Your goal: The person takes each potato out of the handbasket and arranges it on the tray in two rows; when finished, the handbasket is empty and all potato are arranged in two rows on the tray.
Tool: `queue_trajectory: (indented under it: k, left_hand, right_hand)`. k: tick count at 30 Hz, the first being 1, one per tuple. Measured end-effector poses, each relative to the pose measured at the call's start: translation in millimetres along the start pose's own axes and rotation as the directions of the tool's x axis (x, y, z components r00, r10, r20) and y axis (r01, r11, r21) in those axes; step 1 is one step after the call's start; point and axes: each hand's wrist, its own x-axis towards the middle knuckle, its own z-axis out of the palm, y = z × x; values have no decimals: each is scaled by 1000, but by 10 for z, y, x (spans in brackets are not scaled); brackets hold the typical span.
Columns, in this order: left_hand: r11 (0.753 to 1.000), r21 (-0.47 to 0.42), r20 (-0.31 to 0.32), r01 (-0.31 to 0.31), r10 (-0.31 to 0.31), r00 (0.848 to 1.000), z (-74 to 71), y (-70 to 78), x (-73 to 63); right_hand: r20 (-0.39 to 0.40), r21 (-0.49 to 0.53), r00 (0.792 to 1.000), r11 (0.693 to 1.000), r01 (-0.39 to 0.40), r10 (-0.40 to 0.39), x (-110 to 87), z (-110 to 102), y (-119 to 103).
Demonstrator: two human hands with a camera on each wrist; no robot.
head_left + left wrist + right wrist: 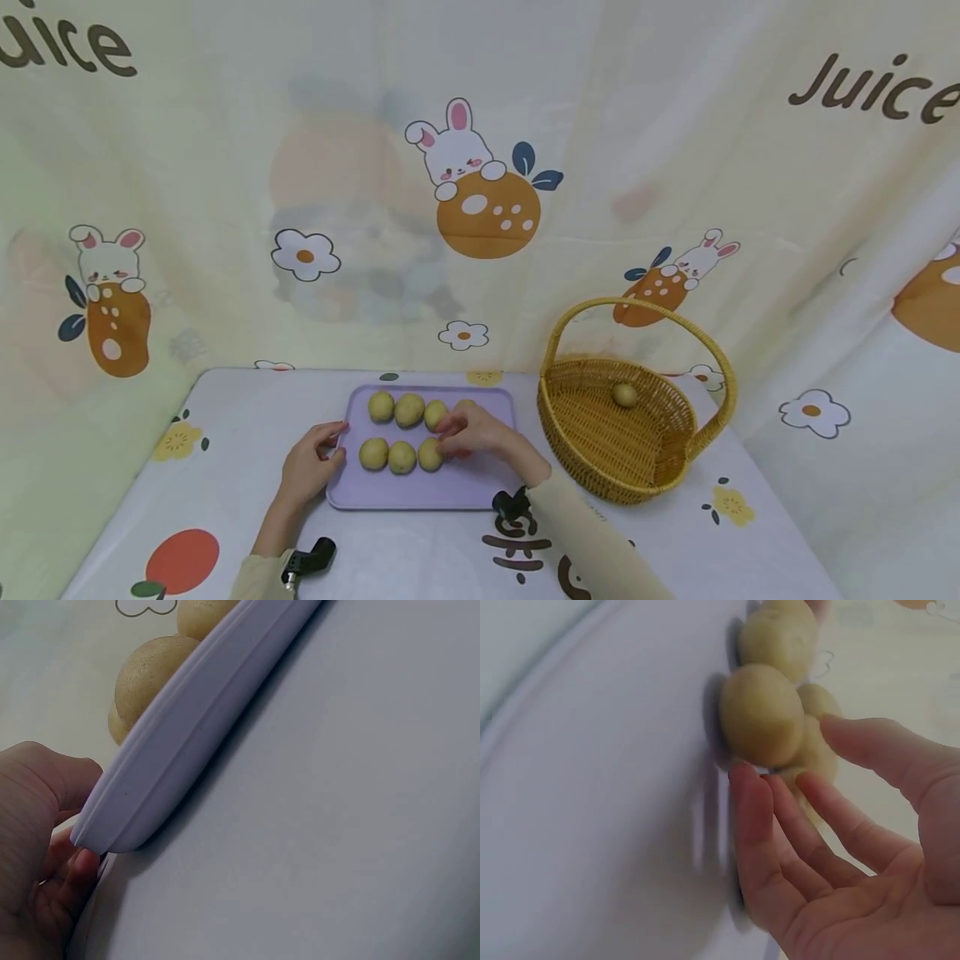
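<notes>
A lilac tray (pixel 420 500) holds several round yellow potatoes (pixel 402 457) in two rows. At its left edge, my left hand (pixel 309 462) holds the rim; in the left wrist view the tray's edge (pixel 165 750) lies between thumb and curled fingers. My right hand (pixel 474 432) is over the right part of the tray, beside the end potato (pixel 430 455) of the near row. In the right wrist view, its thumb and fingers are spread apart around empty space, fingertips close to a potato (pixel 761 716). The right hand partly covers the far row's last potato (pixel 465 404).
Right of the tray stands a wicker basket (pixel 600 483) with a tall arched handle, one potato (pixel 625 395) inside it. A patterned cloth (pixel 247 433) covers the table, and a printed curtain (pixel 375 208) hangs behind. Both wrists carry small black cameras.
</notes>
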Motion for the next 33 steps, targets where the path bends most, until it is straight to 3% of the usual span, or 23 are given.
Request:
queue_trajectory:
  k: [8, 12, 19, 23, 30, 33]
  left_hand:
    - [1000, -4, -7, -8, 8, 1000, -4, 10, 1]
    - [1000, 9, -1, -10, 10, 1000, -6, 8, 4]
    - [1000, 12, 2, -11, 11, 1000, -13, 27, -6]
    - [1000, 13, 1, -16, 16, 1000, -11, 20, -9]
    - [1000, 24, -2, -11, 11, 1000, 1, -1, -8]
    - [1000, 22, -2, -8, 8, 1000, 3, -4, -6]
  right_hand:
    - [-36, 90, 998, 995, -39, 43, -204, -445, -42]
    - [-137, 148, 989, 988, -31, 52, -353, -863, -39]
    - [-310, 182, 947, 983, -25, 82, -782, -1559, 29]
    - [-433, 154, 889, 984, -92, 151, -1017, -1804, 139]
    - [-634, 170, 720, 960, -224, 280, -1229, -1984, 404]
    - [-663, 145, 689, 953, -265, 292, -1260, -2013, 508]
